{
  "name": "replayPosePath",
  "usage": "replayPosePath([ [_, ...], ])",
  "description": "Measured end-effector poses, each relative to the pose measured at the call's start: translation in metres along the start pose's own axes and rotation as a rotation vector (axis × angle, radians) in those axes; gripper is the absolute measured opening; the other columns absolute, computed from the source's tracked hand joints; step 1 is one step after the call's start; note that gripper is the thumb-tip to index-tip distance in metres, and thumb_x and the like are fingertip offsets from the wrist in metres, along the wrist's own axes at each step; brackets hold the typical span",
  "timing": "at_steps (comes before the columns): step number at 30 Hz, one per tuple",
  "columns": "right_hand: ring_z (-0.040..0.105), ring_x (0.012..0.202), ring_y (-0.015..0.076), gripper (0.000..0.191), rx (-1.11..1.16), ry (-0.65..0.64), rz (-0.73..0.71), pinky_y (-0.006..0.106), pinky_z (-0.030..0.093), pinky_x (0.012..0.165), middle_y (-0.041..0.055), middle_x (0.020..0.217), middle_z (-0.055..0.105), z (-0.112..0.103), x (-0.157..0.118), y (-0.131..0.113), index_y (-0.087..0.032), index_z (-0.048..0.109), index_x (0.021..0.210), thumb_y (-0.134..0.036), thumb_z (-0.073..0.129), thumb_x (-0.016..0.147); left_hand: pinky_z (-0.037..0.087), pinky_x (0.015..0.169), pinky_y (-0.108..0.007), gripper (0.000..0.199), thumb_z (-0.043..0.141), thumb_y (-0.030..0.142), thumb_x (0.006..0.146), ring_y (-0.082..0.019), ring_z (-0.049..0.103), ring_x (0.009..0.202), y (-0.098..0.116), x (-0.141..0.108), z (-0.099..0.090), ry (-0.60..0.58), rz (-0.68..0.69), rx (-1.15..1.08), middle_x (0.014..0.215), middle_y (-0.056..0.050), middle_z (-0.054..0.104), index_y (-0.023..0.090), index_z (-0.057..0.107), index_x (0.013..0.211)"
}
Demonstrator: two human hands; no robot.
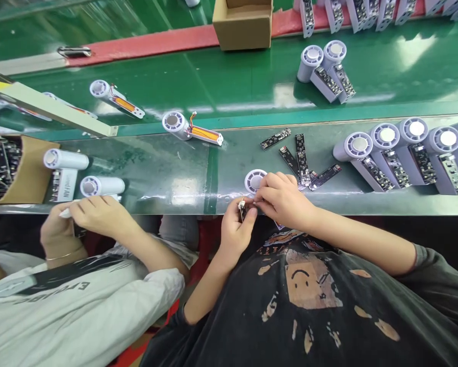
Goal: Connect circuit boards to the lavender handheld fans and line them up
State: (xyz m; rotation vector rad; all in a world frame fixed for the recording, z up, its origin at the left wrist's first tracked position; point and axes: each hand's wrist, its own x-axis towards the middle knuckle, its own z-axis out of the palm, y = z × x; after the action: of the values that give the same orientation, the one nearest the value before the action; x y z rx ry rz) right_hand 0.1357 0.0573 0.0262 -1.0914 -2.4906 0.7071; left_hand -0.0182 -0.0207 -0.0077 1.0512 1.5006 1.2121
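My left hand (234,232) is closed around a small black circuit board (243,211) with a white connector at its top end, just past the bench's front edge. Close beside it, my right hand (284,200) pinches something small that I cannot make out, its fingertips almost at the board. Behind the right fingers shows the round end of a lilac handheld fan (255,180); the rest of it is hidden by that hand. Several loose circuit boards (301,158) lie on the bench beyond my right hand.
Assembled fans (358,146) stand in a row at right. A fan with an orange battery (206,134) lies ahead. On the left, a co-worker's hands (99,216) work near two fans and a box of black parts (26,171). A cardboard box (245,35) sits farther back.
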Motion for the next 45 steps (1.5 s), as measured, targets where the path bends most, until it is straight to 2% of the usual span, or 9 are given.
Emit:
replayPosePath([
  [3,0.044,0.089,0.0204,0.015,-0.089,0.037,-0.033,0.037,0.025,0.078,0.0056,0.096,0.063,0.004,-0.001,0.0,-0.021,0.071,0.087,-0.026,0.058,0.093,0.04,0.051,-0.021,0.026,0.072,0.04,0.081,-0.008,0.049,0.055,-0.002,0.005,0.002,0.065,-0.023,-0.027,0.069,0.004,0.056,0.019,0.057,0.088],
  [9,0.044,0.101,0.0232,0.018,-0.024,0.172,0.001,0.04,0.024,0.085,0.0041,0.104,0.064,0.01,-0.005,0.003,-0.029,0.076,0.089,-0.034,0.059,0.093,0.032,0.044,-0.018,0.034,0.077,0.043,0.076,-0.004,0.036,0.044,-0.007,0.012,0.013,0.012,-0.119,-0.406,0.056,0.009,0.042,0.019,0.054,0.08],
  [16,0.043,0.097,0.0229,0.013,0.086,0.206,0.12,0.039,0.026,0.083,0.0043,0.1,0.062,0.017,-0.003,0.002,-0.027,0.075,0.08,-0.029,0.064,0.086,0.039,0.051,-0.019,0.028,0.071,0.042,0.083,-0.006,0.044,0.053,-0.01,0.01,0.013,0.085,-0.001,-0.131,0.067,0.006,0.049,0.02,0.055,0.086],
  [22,0.042,0.097,0.0228,0.015,-0.027,0.218,0.083,0.04,0.024,0.084,0.0039,0.097,0.061,0.019,0.001,0.002,-0.026,0.072,0.08,-0.028,0.06,0.088,0.033,0.036,-0.018,0.029,0.057,0.047,0.089,-0.004,0.041,0.037,-0.003,0.003,-0.001,-0.057,-0.07,-0.337,0.074,0.007,0.058,0.028,0.047,0.109],
  [27,0.039,0.099,0.024,0.021,-0.139,0.165,-0.002,0.042,0.021,0.084,0.0047,0.099,0.061,0.018,0.002,-0.002,-0.024,0.071,0.079,-0.028,0.055,0.092,0.047,0.046,-0.019,0.022,0.057,0.039,0.093,-0.007,0.056,0.048,0.008,-0.001,-0.012,-0.052,-0.083,-0.025,0.078,0.002,0.063,0.021,0.059,0.105],
  [32,0.038,0.098,0.0248,0.023,-0.168,0.145,-0.018,0.043,0.02,0.083,0.0057,0.099,0.06,0.016,0.004,-0.005,-0.023,0.072,0.078,-0.027,0.055,0.092,0.048,0.052,-0.02,0.025,0.053,0.028,0.095,-0.008,0.057,0.049,0.013,-0.001,-0.014,-0.039,0.01,0.309,0.067,0.003,0.062,0.02,0.062,0.117],
  [37,0.038,0.099,0.0246,0.025,-0.177,0.156,-0.013,0.042,0.02,0.081,0.0052,0.097,0.059,0.016,0.005,-0.005,-0.022,0.072,0.077,-0.027,0.053,0.093,0.054,0.069,-0.027,0.025,0.049,0.019,0.095,-0.008,0.058,0.052,0.014,0.001,-0.014,-0.03,0.132,0.488,0.088,-0.001,0.069,0.02,0.062,0.116],
  [41,0.038,0.098,0.0243,0.025,-0.206,0.168,-0.005,0.042,0.02,0.081,0.006,0.096,0.058,0.015,0.005,-0.006,-0.021,0.071,0.076,-0.026,0.053,0.093,0.056,0.083,-0.032,0.027,0.049,0.016,0.093,-0.016,0.068,0.082,0.017,0.001,-0.012,-0.019,0.231,0.612,0.101,-0.005,0.07,0.019,0.061,0.117],
  [45,0.038,0.098,0.0246,0.028,-0.223,0.145,-0.005,0.042,0.02,0.08,0.0066,0.097,0.058,0.015,0.006,-0.008,-0.02,0.068,0.073,-0.026,0.051,0.095,0.053,0.095,-0.038,0.027,0.049,0.017,0.093,-0.023,0.065,0.108,0.015,0.0,-0.009,-0.009,0.302,0.688,0.111,-0.009,0.068,0.018,0.059,0.118],
])
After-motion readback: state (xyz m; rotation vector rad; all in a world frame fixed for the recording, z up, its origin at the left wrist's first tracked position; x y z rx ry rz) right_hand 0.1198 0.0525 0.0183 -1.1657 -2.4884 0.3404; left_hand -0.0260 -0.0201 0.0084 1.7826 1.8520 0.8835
